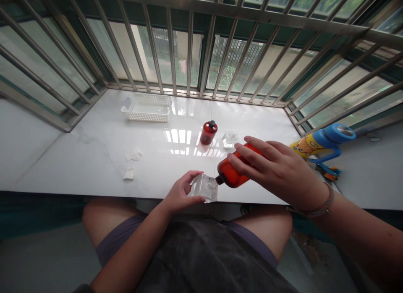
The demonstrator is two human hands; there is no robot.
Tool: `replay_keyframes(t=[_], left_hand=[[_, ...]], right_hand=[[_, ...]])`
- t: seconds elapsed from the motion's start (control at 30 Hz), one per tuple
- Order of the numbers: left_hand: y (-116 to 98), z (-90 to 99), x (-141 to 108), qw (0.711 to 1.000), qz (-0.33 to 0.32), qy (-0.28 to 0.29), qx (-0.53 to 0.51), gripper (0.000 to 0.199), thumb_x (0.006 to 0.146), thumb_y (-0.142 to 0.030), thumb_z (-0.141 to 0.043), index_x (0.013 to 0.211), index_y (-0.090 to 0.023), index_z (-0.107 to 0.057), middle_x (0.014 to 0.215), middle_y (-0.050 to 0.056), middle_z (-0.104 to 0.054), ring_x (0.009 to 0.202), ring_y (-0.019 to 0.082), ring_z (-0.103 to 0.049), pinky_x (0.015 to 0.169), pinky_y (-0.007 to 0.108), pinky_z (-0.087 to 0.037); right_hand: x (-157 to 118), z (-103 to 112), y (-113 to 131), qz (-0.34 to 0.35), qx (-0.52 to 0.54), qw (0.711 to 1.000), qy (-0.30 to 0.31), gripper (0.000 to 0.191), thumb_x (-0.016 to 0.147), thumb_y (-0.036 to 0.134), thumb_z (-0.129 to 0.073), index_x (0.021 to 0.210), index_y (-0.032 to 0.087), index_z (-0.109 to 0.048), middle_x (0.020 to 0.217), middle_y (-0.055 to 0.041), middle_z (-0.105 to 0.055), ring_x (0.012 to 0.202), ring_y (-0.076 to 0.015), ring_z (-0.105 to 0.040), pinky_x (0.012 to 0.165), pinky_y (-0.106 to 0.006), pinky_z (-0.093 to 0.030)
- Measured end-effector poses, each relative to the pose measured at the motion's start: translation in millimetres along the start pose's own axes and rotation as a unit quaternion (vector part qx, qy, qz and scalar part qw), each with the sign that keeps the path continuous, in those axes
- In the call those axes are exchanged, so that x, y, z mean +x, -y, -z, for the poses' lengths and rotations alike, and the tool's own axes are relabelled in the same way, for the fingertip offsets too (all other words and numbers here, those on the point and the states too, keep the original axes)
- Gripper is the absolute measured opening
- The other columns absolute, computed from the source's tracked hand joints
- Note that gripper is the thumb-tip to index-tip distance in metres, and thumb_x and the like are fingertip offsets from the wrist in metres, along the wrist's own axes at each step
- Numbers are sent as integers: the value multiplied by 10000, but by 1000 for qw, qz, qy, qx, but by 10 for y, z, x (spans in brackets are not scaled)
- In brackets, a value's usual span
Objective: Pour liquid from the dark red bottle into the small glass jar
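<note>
My right hand [267, 165] is wrapped round a reddish-amber bottle [234, 171], tilted so that its uncapped dark neck points down to the left. Between the thumb and fingers of my left hand [181, 194] is a small clear plastic bag [205, 188], held near the table's front edge. The bottle's mouth is right at the bag's right side; whether they touch I cannot tell. Small drops or bits show in the bag, too fine to name. Beyond my hands a second amber bottle [208, 132] stands upright with a black cap. Another clear plastic piece [231, 139] lies beside it.
A white perforated basket [147, 112] sits at the back left of the glossy white table [94, 158]. Two crumpled white scraps [129, 173] lie left. At the right are a blue-and-yellow flask [321, 139] and a blue-orange object [329, 172]. Metal window bars [170, 49] bound the back.
</note>
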State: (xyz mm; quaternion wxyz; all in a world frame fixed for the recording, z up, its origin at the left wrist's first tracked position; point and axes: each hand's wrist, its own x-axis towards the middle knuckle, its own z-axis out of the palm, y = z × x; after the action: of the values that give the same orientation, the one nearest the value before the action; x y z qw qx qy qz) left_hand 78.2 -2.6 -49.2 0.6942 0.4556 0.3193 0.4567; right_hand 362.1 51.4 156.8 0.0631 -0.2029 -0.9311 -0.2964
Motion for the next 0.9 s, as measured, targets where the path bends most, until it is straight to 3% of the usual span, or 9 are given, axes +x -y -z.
replay_keyframes(t=[0.2, 0.43, 0.6, 0.9], left_hand=[[29, 8, -2, 1000, -15, 2, -10, 799, 703, -278, -1019, 1404, -247, -637, 1375, 129, -655, 1264, 328, -651, 1069, 433, -534], [71, 26, 11, 999, -20, 3, -28, 813, 690, -288, -1025, 1406, -248, -640, 1378, 136, -662, 1268, 338, -652, 1074, 450, -531], [88, 26, 19, 999, -26, -1, -28, 816, 688, -308, -1028, 1404, -243, -642, 1380, 141, -662, 1284, 348, -644, 1094, 468, -523], [97, 36, 27, 999, -29, 8, -26, 810, 696, -317, -1022, 1405, -243, -637, 1382, 140, -656, 1277, 348, -645, 1084, 463, -525]], right_hand=[[45, 49, -21, 11, -18, 1000, 6, 424, 1028, 93, -587, 1439, 190, -629, 1384, -104, -733, 1314, -373, -651, 900, -463, -536], [45, 57, -28, -27, 31, 999, 26, 499, 1030, 92, -575, 1448, 362, -604, 1429, -11, -712, 1383, -322, -611, 923, -463, -527], [66, 78, -40, -11, 19, 1000, 16, 468, 1024, 98, -589, 1436, 316, -622, 1424, -40, -713, 1368, -335, -618, 909, -462, -522], [98, 101, -50, -19, 55, 998, 26, 493, 1036, 106, -585, 1454, 367, -599, 1459, -13, -699, 1400, -322, -609, 936, -470, -545]])
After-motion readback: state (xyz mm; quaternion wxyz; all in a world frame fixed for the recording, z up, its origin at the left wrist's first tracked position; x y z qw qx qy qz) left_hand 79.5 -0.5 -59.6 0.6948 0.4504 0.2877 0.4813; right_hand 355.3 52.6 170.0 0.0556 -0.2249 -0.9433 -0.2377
